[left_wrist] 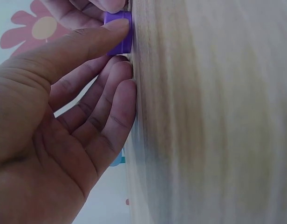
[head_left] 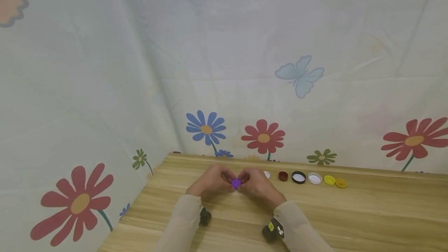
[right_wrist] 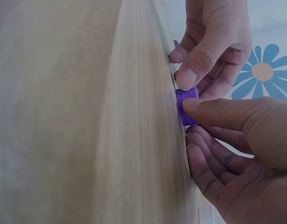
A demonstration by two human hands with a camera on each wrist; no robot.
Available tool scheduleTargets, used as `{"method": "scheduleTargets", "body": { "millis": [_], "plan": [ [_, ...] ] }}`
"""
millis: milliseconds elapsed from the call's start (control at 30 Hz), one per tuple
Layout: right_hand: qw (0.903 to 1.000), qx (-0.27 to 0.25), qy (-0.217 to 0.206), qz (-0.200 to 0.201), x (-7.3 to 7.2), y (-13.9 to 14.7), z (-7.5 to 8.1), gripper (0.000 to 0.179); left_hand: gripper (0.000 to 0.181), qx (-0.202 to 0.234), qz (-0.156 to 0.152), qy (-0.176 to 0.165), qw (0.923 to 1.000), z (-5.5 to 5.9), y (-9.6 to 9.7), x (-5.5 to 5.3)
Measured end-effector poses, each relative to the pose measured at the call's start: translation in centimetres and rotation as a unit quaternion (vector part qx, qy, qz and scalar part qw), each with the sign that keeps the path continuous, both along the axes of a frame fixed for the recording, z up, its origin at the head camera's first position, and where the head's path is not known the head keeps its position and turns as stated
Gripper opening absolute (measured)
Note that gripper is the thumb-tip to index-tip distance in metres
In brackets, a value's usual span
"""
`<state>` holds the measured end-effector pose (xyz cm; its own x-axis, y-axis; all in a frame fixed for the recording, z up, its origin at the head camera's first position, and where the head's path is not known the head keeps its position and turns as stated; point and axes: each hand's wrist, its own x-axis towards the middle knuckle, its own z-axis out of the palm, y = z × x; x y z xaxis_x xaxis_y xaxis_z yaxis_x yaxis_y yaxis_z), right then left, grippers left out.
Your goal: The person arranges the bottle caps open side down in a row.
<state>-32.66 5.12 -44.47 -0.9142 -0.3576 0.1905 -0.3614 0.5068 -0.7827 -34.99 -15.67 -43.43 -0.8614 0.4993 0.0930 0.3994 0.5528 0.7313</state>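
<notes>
A purple screw cap (head_left: 236,183) with a ridged side is on the wooden table, between both hands. My left hand (head_left: 213,180) pinches one side of it; in the left wrist view the thumb lies over the cap (left_wrist: 123,46) and the other fingers curve beneath. From the opposite side my right hand (head_left: 256,182) pinches the same cap (right_wrist: 190,116), its thumb tip pressed on the ridged edge. The fingertips of the two hands nearly meet around the cap and cover much of it.
To the right of the hands a row of caps lies along the back of the table (head_left: 367,205): a white one (head_left: 267,175) partly behind the right hand, dark red (head_left: 283,176), black-rimmed (head_left: 299,182), clear-rimmed (head_left: 315,179), yellow (head_left: 329,180) and orange (head_left: 341,183). A flowered curtain (head_left: 227,69) hangs behind.
</notes>
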Motion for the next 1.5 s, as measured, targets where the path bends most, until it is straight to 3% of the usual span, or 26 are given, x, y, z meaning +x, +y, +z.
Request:
{"method": "scheduleTargets", "body": {
  "millis": [400, 633, 800, 967, 1100, 1500],
  "plan": [
    [0.9989, -0.002, -0.023, 0.041, -0.2, 0.6, 0.5, 0.023, 0.030, 0.002, 0.006, -0.028, 0.9996, 0.4, -0.5, -0.3],
    [0.9983, 0.022, 0.009, 0.053, -0.1, 1.3, 1.4, 0.025, 0.039, 0.017, 0.023, -0.037, 0.9989, 1.2, -0.4, -0.4],
    [0.9992, 0.029, 0.023, 0.018, -0.4, 2.1, 2.3, 0.025, 0.037, 0.014, 0.040, -0.031, 0.9986, 1.3, -0.2, -0.8],
    [0.9984, 0.024, 0.041, -0.029, -0.8, 2.9, 3.0, 0.026, 0.032, 0.029, 0.050, 0.009, 0.9983, 1.5, 0.6, -1.3],
    [0.9977, 0.019, 0.055, -0.037, -1.0, 3.5, 3.0, 0.028, 0.032, 0.058, 0.048, 0.039, 0.9964, 1.6, 1.5, -1.6],
    [0.9955, 0.033, 0.078, -0.042, -2.1, 4.5, 1.9, 0.032, 0.038, 0.076, 0.067, 0.047, 0.9937, 0.9, 3.5, -2.0]
  ]
}}
